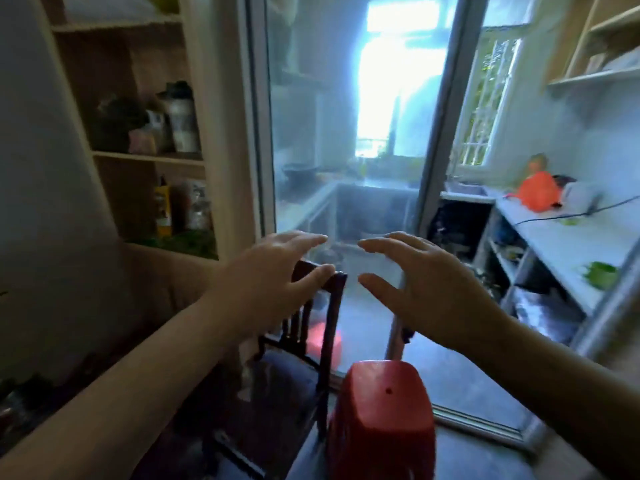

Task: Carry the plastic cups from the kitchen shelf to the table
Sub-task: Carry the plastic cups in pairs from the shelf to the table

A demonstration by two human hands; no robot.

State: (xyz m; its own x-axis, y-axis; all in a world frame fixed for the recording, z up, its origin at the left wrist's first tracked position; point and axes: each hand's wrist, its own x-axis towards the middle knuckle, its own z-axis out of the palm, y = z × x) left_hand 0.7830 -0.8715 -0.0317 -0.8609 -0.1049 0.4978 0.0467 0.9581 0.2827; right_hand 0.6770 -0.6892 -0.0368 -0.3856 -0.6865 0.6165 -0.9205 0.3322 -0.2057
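Observation:
My left hand (277,271) and my right hand (426,282) are both stretched out in front of me, palms facing each other, fingers spread, with nothing in them. They hover in front of a glass sliding door (346,133). No plastic cups can be made out. A wooden shelf unit (145,155) at the left holds bottles and jars, all blurred. The kitchen lies beyond the door, with wall shelves (595,74) at the upper right.
A dark wooden chair (311,327) stands just below my left hand. A red plastic stool (381,420) sits in front of the door track. A white kitchen counter (561,244) at the right carries an orange bag (536,192), a cable and green items.

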